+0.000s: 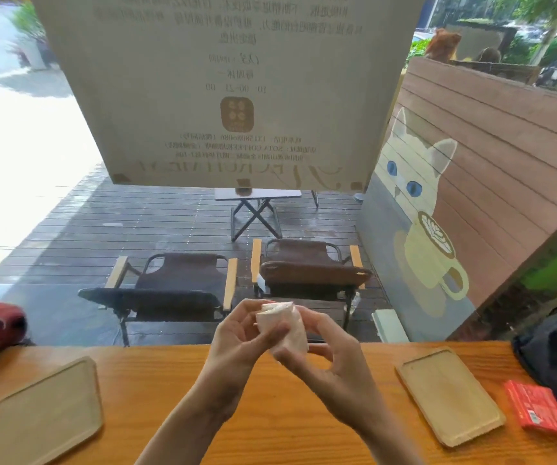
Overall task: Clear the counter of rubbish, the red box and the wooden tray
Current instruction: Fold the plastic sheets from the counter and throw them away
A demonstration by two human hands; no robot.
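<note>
Both your hands, left (237,337) & right (324,357), curl shut round the crumpled white tissue wad (284,327), compacting it for binning; flat red cardboard box (539,411) at 4 o'clock, pale wooden tray (448,397) beside it.

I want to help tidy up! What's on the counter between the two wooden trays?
In the head view, the counter between the left wooden tray and the right wooden tray looks bare. Only both hands are there, above it, holding a white tissue.
</note>
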